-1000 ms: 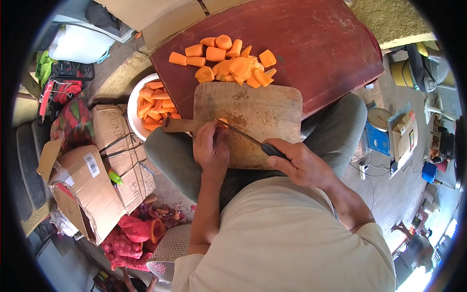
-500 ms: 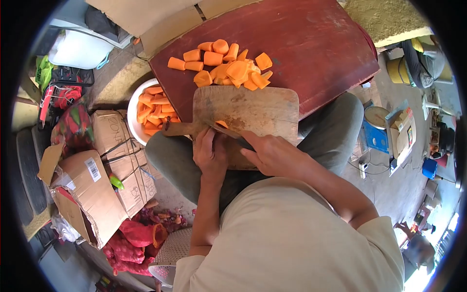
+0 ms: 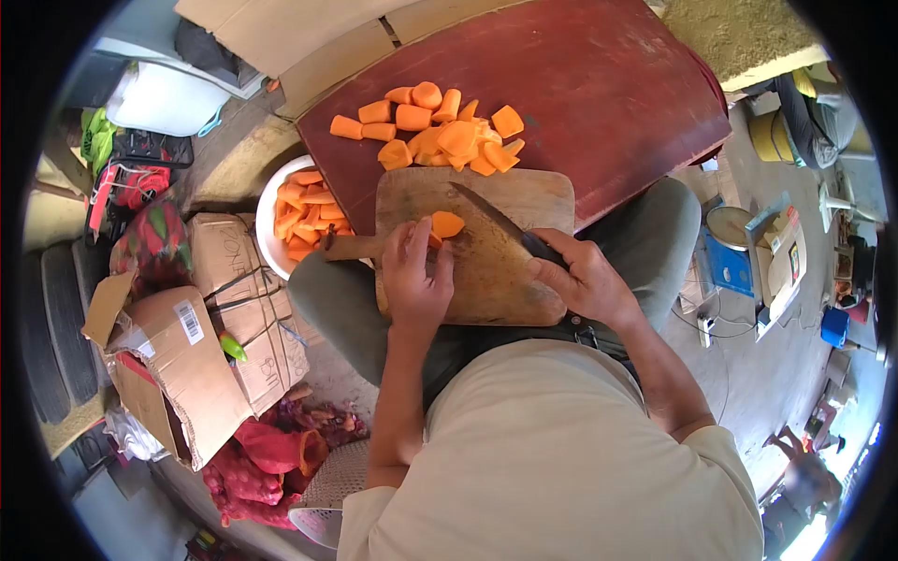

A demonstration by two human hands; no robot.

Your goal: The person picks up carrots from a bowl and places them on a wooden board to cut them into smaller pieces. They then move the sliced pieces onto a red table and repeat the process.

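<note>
A wooden cutting board [image 3: 505, 271] rests across the lap, its handle pointing left. On its left part my left hand [image 3: 418, 280] has its fingertips against an orange carrot piece [image 3: 447, 224]. My right hand [image 3: 589, 285] grips the dark handle of a knife [image 3: 491, 211], whose blade points up and left over the board, apart from the carrot piece. Beyond the board, a pile of carrot chunks [image 3: 458, 138] lies on the red table [image 3: 599, 93]. Left of the board stands a white bowl [image 3: 267, 224] with cut carrots inside.
Cardboard boxes [image 3: 192, 351] stand at the left, near a bag of peppers [image 3: 159, 245]. Red net sacks [image 3: 245, 477] and a white basket [image 3: 327, 496] lie below them. Another person [image 3: 806, 481] is at the far lower right. A yellow bucket [image 3: 769, 137] stands at the upper right.
The knife has moved right and up, away from my left hand, and its blade now shows clear of the carrot piece. My left hand has opened somewhat, showing more of the piece.
</note>
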